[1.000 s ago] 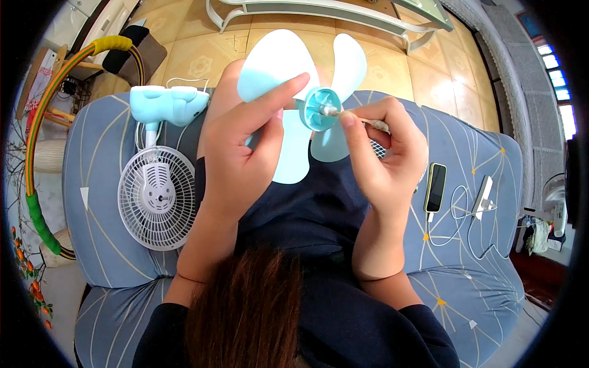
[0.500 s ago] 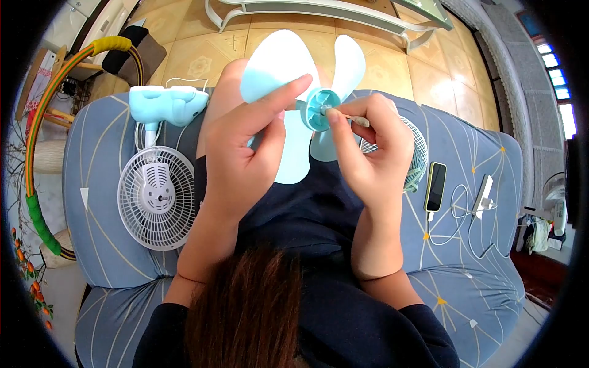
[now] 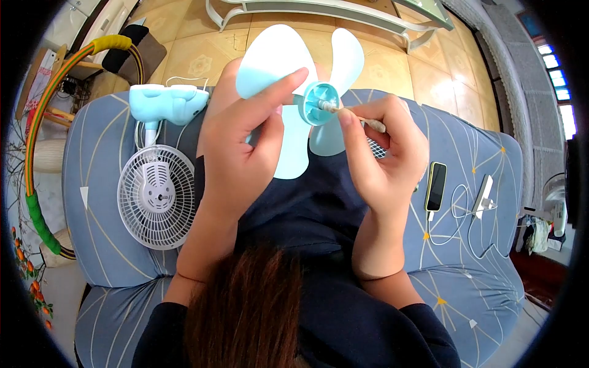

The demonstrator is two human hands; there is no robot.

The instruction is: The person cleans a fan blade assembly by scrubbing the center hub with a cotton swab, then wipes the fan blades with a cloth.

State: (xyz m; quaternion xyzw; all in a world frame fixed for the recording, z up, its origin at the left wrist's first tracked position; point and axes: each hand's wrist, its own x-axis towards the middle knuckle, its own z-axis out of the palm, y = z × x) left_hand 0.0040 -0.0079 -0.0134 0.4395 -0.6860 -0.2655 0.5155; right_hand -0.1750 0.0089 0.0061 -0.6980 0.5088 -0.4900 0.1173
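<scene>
My left hand (image 3: 242,144) grips a light-blue fan blade (image 3: 273,58) by one of its blades, thumb and index finger pinching it. The hub's hollow back faces right, with ribs inside. In my right hand (image 3: 392,150) a cotton swab (image 3: 377,126) is pinched between thumb and fingers; its far tip is inside the hub, near the central socket, and its near tip sticks out by my fingers. Behind my right hand a mesh grille (image 3: 377,148) is mostly hidden.
A fan body with a white rear grille (image 3: 156,214) and blue base (image 3: 162,104) lies on the blue patterned sofa (image 3: 101,245) at left. At right are a phone (image 3: 435,187) on a cable and a power strip (image 3: 483,195). A low table (image 3: 325,8) stands ahead.
My right hand has moved slightly right, showing more of the swab and the hub's inside. The fan blade has shifted slightly up and its hub has turned a little.
</scene>
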